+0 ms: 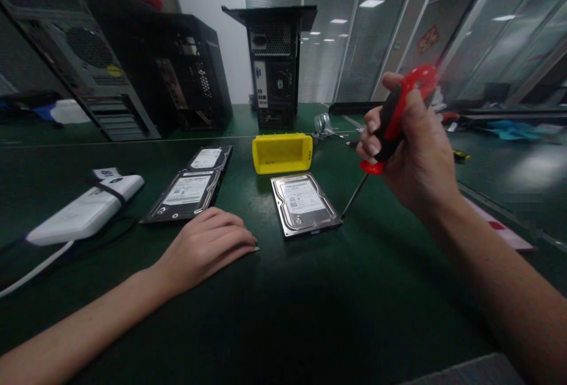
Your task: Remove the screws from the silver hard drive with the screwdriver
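My right hand (419,137) is wrapped round the red and black handle of a screwdriver (392,119). Its thin shaft slants down to the near right corner of a silver hard drive (301,199) with a white label, flat on the green table. Palm down on the table to the left of that drive rests my left hand (208,246). Its fingers are curled and close together; whatever they may hold is hidden. Just beyond it are two more hard drives, a near one (186,193) and a far one (207,157).
A yellow bin (282,153) stands behind the silver drive. White power strip (86,211) with cable lies at left. Computer cases, one at the back (277,72) and others (195,72) at left, line the far side. A clear plastic piece (325,125) sits right of the bin.
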Tool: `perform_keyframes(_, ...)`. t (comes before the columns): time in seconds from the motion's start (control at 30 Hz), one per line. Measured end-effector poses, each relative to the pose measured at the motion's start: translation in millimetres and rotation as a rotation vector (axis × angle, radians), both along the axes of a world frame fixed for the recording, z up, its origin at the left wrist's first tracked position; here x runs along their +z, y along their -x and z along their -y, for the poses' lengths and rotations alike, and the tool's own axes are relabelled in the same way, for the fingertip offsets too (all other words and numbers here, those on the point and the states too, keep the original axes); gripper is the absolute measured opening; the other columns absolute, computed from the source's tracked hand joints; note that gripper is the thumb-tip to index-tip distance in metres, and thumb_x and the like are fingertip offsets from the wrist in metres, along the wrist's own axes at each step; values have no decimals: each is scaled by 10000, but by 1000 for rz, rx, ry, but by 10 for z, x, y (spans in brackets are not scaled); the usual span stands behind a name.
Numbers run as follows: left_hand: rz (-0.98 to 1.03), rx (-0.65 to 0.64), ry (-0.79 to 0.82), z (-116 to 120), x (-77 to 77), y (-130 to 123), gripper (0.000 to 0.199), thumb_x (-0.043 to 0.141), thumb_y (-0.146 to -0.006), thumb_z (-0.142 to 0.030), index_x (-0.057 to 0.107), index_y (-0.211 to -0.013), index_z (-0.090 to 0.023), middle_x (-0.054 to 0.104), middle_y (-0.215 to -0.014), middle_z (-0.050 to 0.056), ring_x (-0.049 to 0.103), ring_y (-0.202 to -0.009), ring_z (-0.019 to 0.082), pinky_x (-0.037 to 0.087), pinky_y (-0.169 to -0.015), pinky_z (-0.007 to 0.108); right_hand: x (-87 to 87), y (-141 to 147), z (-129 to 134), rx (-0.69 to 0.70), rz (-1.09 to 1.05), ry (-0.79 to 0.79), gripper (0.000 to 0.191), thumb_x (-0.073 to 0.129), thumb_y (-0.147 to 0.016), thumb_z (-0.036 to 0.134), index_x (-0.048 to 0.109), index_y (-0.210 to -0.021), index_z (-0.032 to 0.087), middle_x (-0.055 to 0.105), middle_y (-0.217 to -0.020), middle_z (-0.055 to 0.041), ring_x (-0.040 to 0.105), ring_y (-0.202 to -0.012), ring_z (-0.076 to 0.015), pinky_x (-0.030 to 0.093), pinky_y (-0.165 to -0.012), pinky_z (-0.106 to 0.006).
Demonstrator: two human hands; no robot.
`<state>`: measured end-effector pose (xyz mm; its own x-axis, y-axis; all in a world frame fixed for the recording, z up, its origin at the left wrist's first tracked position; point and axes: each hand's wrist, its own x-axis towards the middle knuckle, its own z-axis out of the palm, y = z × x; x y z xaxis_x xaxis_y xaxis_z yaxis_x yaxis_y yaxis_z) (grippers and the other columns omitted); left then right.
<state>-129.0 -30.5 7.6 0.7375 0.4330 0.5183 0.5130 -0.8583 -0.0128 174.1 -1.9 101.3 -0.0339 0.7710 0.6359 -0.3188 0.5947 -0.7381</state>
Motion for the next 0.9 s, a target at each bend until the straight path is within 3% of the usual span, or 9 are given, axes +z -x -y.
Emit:
perform_keyframes(0.13,-10,13,12,5,0,0,155,545,-979,-231,698,-992,-209,734,-914,10,659,-878,153,485,-802,288,-15,-29,-9,3,61,-17,401,613,-849,571,644,-1129,285,563,-793,4,521,-600,-107,454,-534,-273)
perform_keyframes(0.33,-3,16,19,9,13,2,163,535,-982,-227,697,-993,-212,735,-919,15,658,-894,163,482,-797,294,-1,-38,2,12,68,3,295,673,-816,516,691,-1021,305,603,-842,15,564,-651,-110,487,-559,-279)
perform_keyframes(0.47,4,16,32,3,13,7,149,551,-971,-210,696,-1000,-209,728,-924,15,653,-901,161,476,-788,288,33,-21,30,-4,24,4,354,777,-716,483,659,-954,249,637,-891,21,600,-691,-99,538,-564,-247)
perform_keyframes(0.67,28,22,63,-14,-16,19,143,556,-965,-206,694,-1003,-216,711,-926,21,637,-916,174,468,-783,298,49,-15,40,-53,14,-14,360,773,-736,447,560,-895,205,694,-989,-11,646,-736,-95,570,-619,-235)
perform_keyframes(0.9,41,63,128,-18,-8,9,168,549,-964,-230,716,-972,-222,703,-919,32,630,-906,177,475,-770,290,30,-11,-8,15,-8,-17,390,815,-717,371,523,-939,238,588,-762,54,515,-566,-58,459,-530,-200)
